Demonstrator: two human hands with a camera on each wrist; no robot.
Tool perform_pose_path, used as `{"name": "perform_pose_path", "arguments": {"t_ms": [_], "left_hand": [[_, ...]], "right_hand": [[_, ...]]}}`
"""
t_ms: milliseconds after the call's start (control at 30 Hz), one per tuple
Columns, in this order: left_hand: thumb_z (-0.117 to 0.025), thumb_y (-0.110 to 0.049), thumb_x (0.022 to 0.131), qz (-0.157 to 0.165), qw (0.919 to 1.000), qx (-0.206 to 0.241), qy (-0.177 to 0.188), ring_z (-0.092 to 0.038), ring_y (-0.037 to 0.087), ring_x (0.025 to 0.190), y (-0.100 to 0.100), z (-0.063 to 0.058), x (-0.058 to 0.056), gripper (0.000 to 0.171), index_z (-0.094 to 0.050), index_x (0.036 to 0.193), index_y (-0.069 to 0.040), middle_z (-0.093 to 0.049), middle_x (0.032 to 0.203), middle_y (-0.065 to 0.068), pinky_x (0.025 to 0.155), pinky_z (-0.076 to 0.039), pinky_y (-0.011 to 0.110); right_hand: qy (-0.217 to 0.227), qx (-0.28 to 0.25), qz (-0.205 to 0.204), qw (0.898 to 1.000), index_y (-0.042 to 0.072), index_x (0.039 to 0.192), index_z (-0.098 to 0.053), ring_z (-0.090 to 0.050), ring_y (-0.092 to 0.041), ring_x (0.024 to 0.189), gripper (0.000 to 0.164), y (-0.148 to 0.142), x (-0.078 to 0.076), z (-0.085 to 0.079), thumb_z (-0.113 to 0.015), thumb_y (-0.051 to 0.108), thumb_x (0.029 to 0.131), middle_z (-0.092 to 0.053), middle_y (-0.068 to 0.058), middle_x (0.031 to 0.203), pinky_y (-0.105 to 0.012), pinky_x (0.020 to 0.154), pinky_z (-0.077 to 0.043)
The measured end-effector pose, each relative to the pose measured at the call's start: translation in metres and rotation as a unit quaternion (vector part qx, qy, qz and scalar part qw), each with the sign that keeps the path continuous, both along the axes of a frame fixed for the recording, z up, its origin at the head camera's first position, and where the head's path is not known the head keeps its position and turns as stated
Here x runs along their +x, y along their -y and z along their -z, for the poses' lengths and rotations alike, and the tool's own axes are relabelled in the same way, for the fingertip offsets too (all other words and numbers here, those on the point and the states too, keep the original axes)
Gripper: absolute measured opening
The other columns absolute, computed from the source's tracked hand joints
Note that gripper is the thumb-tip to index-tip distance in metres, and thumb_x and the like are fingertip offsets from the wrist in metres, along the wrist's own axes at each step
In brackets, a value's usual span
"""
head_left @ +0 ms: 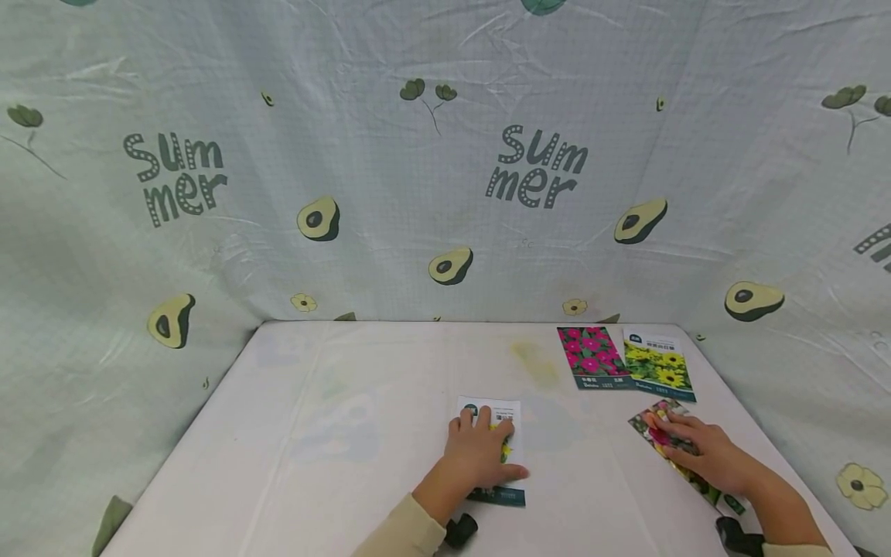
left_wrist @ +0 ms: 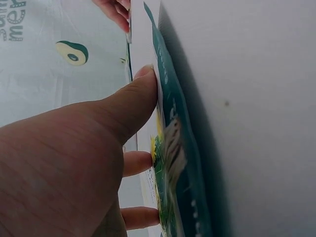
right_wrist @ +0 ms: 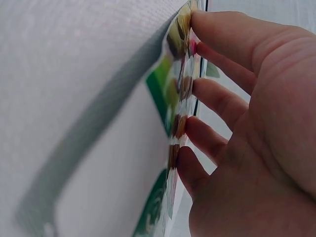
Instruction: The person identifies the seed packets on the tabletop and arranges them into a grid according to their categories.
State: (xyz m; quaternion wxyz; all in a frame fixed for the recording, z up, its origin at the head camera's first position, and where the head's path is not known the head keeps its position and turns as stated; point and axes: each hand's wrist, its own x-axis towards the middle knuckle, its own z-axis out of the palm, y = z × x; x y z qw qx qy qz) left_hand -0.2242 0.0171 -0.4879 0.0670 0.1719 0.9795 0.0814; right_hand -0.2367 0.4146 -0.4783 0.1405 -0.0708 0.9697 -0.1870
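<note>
My left hand [head_left: 475,456] rests, fingers spread, on a flower seed packet [head_left: 511,497] lying on the table in front of me. That packet has a white top, yellow flowers and a dark green bottom strip; the hand hides much of its face. In the left wrist view, thumb and fingertips touch the front of the packet [left_wrist: 170,94]. Over at the right, my right hand [head_left: 717,458] lies across a slanted seed packet [head_left: 704,487] with multicoloured flowers. The right wrist view has its fingertips pressing on the face of the packet [right_wrist: 180,64], whose near edge stands off the table.
Behind the right hand, a pink-flower packet [head_left: 592,352] and a yellow-flower packet [head_left: 657,363] lie side by side, overlapping at their lower corners. A white table [head_left: 278,433] spreads below, and a printed cloth [head_left: 390,170] hangs around its back and sides.
</note>
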Motion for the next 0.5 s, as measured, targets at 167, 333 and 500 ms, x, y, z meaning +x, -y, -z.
{"name": "perform_pose_path", "arguments": {"t_ms": [167, 333, 500], "left_hand": [[-0.069, -0.074, 0.082, 0.001, 1.0000, 0.007, 0.006, -0.040, 0.035, 0.127, 0.004, -0.006, 0.003, 0.076, -0.055, 0.143, -0.031, -0.049, 0.133, 0.010, 0.105, -0.038, 0.054], [-0.067, -0.075, 0.083, 0.005, 0.9999, 0.010, 0.006, -0.040, 0.037, 0.129, 0.009, -0.006, 0.003, 0.075, -0.055, 0.144, -0.032, -0.048, 0.133, 0.010, 0.105, -0.037, 0.055], [-0.065, -0.076, 0.084, 0.008, 1.0000, 0.003, 0.002, -0.039, 0.037, 0.131, 0.014, -0.003, 0.000, 0.075, -0.054, 0.145, -0.033, -0.047, 0.135, 0.009, 0.106, -0.037, 0.055]], "right_hand": [[0.001, -0.004, 0.000, 1.000, 0.002, 0.151, -0.047, -0.034, -0.061, 0.128, 0.072, 0.000, 0.001, 0.000, -0.065, 0.047, 0.098, -0.032, -0.036, 0.154, -0.075, 0.094, -0.041], [-0.002, -0.008, -0.003, 1.000, 0.002, 0.151, -0.047, -0.035, -0.061, 0.128, 0.071, -0.001, 0.001, 0.000, -0.065, 0.046, 0.098, -0.032, -0.036, 0.153, -0.075, 0.094, -0.041], [-0.008, -0.005, -0.006, 1.000, 0.003, 0.151, -0.048, -0.036, -0.061, 0.128, 0.070, -0.002, 0.000, 0.000, -0.065, 0.045, 0.098, -0.033, -0.036, 0.154, -0.076, 0.094, -0.041]]}}
